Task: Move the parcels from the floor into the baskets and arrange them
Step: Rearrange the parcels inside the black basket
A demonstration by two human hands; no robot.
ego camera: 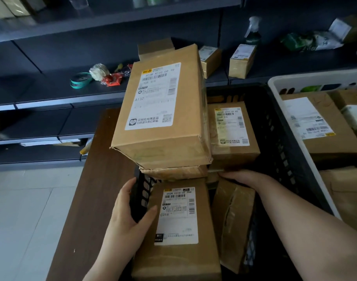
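Your left hand [124,216] curls its grip around the near left wall of the black basket [283,142], which sits on the brown surface [88,199]. Your right hand [237,177] reaches in under the stacked boxes; its fingers are hidden, so I cannot tell its grip. The big box marked A132 [161,110] lies tilted on top, above the C018 box [177,226]. The white basket [315,78] stands just to the right, holding more parcels.

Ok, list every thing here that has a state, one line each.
Black basket: packed with parcels.
A132 parcel: sealed, tilted, stacked on top.
C018 parcel: sealed, label up.
White basket: holds parcels.
Left hand: grips the black basket's wall.
Right hand: fingertips hidden among parcels.
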